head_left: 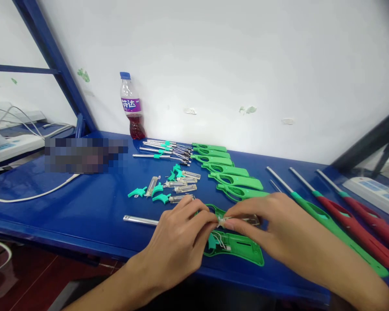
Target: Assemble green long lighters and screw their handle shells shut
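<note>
My right hand (272,220) is closed in a pinch on a clear lighter fuel tank (253,220), held nearly level. My left hand (183,233) pinches at the tank's whitish valve end (221,222), its fingertips meeting those of my right hand; the exact contact is partly hidden. Just below lies a green lighter shell half (249,249), with a teal trigger (212,242) and white wires in it. A metal lighter tube (139,220) sticks out to the left from behind my left hand. Another green shell part (215,210) shows behind my fingers.
Behind my hands lie several clear tanks (185,188), teal triggers (162,198), wired metal tubes (158,156) and green shell halves (233,180). A green lighter (335,231) and two red lighters (350,220) lie right. A drink bottle (131,106) stands by the wall; a cable (61,185) crosses left.
</note>
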A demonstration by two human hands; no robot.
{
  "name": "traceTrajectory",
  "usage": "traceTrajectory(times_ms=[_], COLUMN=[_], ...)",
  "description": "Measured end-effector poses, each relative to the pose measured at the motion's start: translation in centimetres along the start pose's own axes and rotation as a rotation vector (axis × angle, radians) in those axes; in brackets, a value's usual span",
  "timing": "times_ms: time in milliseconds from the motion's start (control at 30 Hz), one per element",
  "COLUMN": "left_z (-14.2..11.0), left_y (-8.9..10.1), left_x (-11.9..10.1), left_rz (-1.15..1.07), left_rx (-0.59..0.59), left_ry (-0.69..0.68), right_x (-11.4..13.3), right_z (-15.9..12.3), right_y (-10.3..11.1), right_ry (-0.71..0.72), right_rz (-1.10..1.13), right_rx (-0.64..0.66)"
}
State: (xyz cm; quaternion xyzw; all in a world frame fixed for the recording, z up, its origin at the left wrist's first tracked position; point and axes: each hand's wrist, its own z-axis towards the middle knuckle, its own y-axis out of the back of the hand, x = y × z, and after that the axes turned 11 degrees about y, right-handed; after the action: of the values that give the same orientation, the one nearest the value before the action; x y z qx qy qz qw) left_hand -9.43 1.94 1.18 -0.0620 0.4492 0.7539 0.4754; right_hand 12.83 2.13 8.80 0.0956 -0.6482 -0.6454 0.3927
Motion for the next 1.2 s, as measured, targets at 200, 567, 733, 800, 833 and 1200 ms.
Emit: traceTrajectory(times_ms=[200, 567, 733, 800, 833, 1200], left_z=[0.2, -0.1, -0.3, -0.3, -0.3, -0.3], left_y=[-0.3, -0.1, 0.3, 0.5, 0.5, 0.3], left_x=[0.3, -0.2, -0.8, -1.0, -1.0, -0.7], left_rz=[-0.012, 0.037, 0.100, 0.097, 0.095, 0.142], left_rx=[0.043, 0.127, 0.168, 0.171, 0.174, 0.245], left_ry=[0.072, 0.044, 0.021, 0.019, 0.015, -0.035], right_x=[-0.4, -1.8, -2.1, -2.3, -2.3, -2.2], right_z=[-0.3, -1.6, -1.7, -1.6, -1.5, -1.3], right_y=[-0.2, -0.1, -0.7, -0.9, -1.0, -1.3], right_ry=[-0.074, -0.151, -0.129, -0.173, -0.194, -0.232], right_rz=[-0.012, 0.101, 0.085, 0.091, 0.090, -0.009], right_rx=[0.070, 0.155, 0.175, 0.191, 0.201, 0.210])
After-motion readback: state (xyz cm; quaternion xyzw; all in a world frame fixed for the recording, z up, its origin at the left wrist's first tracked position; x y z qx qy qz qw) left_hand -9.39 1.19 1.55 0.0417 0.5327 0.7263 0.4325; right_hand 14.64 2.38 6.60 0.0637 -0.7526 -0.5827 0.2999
